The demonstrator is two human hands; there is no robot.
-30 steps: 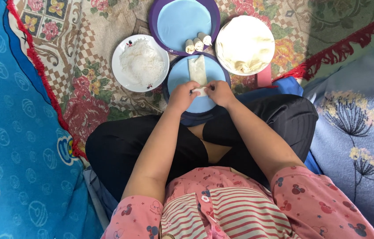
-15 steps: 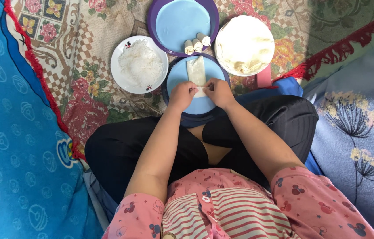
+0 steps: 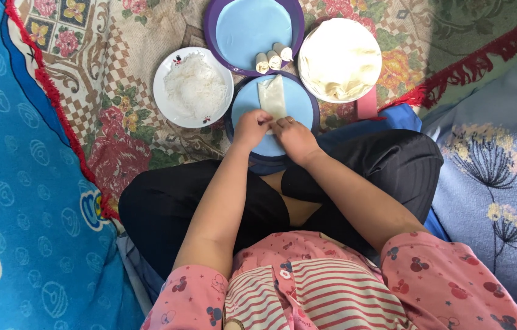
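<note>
Surroundings: white plate (image 3: 173, 101) to the left, heaped with pale shredded filling (image 3: 196, 85), resting on a floral patterned mat (image 3: 118, 122); round purple-rimmed tray (image 3: 212, 30) with a blue face at top centre, carrying three finished rolls (image 3: 274, 59) side by side at its lower edge; white dish (image 3: 371, 79) to the right, stacked with thin round pale wrappers (image 3: 338, 58); small pink object (image 3: 366, 105) just below that dish, partly hidden; blue blanket (image 3: 8, 183) on the left, red fringe along the mat's border; grey-blue flowered cloth (image 3: 491, 165) on the right; the person's black-clad crossed legs (image 3: 167, 214) and pink printed sleeves (image 3: 448, 275) fill the lower view. Obstruction: both hands cover the near end of the wrapper, so its lower edge cannot be seen. Item in hand: one wrapper strip (image 3: 272, 95), pale cream, thin, folded into a long narrow band, lying flat on a round blue board (image 3: 304, 104) directly before the knees, between plate and dish, just below the tray. Left hand (image 3: 250, 127): fingers curled down, pinching the strip's near end. Right hand (image 3: 293, 135): fingers bent, pressing and gripping the same end, touching the left hand.
</note>
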